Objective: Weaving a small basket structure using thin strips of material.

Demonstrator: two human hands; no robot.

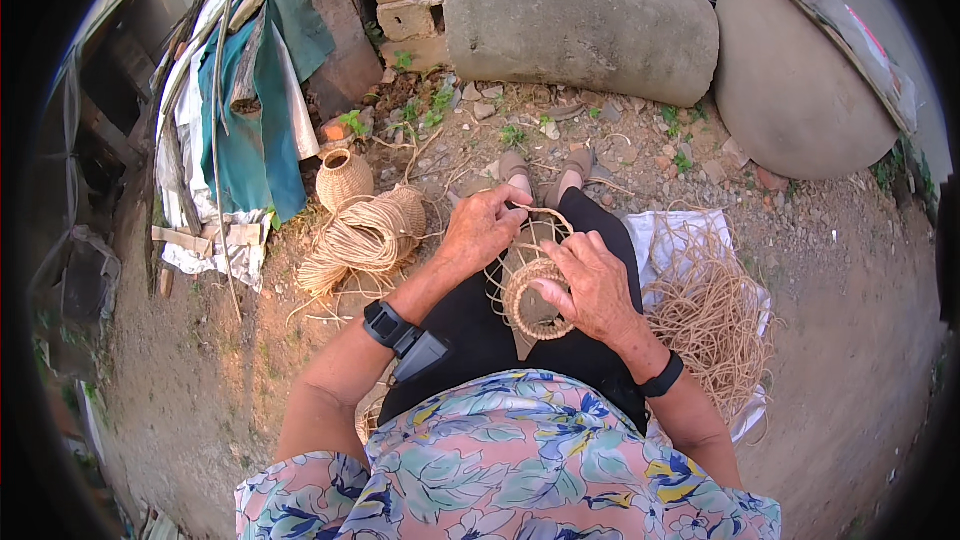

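Note:
A small round woven cord basket (516, 312) rests over my lap, its circular opening facing up and loose strands trailing from its far side. My right hand (596, 290) grips its right edge, thumb inside the opening and fingers on the outer side. Above the basket, my left hand (484, 228) is closed with thumb and fingertips pinching a tan cord (548, 212). That cord loops across toward my right fingers. The basket's underside is hidden by my hands and legs.
To the left lie a coil of tan cord (352, 240) and a finished-looking woven vase (344, 178). A heap of loose cord (712, 325) covers a white sheet (660, 230) at right. Beyond are a concrete cylinder (580, 30), bricks (412, 20) and a teal tarp (250, 120).

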